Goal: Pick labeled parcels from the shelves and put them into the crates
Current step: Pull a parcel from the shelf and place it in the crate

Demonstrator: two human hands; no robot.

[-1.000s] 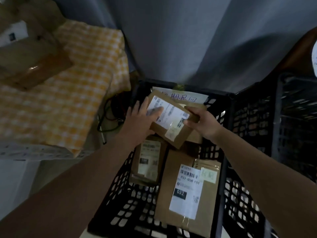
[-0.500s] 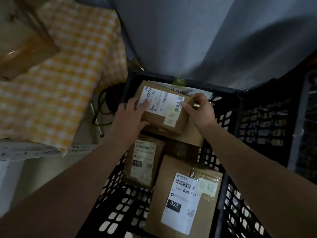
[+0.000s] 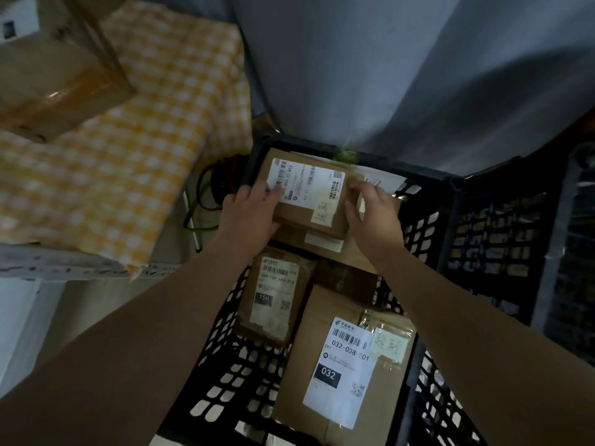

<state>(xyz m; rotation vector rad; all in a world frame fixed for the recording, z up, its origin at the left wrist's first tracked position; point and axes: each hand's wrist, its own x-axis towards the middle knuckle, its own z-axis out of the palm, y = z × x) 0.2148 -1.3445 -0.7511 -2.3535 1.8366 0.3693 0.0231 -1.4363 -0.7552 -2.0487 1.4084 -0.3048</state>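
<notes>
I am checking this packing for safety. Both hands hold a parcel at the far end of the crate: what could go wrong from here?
1. The held parcel lies over a flat parcel that seems tilted; when the left hand and right hand release, it may slide toward the 15H parcel.
2. It covers most of the flat parcel's label, so scanning may be harder.

The top parcel (image 3: 297, 215), 15H parcel (image 3: 277, 297) and 032 parcel (image 3: 310, 342) crowd the black crate (image 3: 257, 145); only its mesh floor (image 3: 231, 381) at lower left is free.
</notes>
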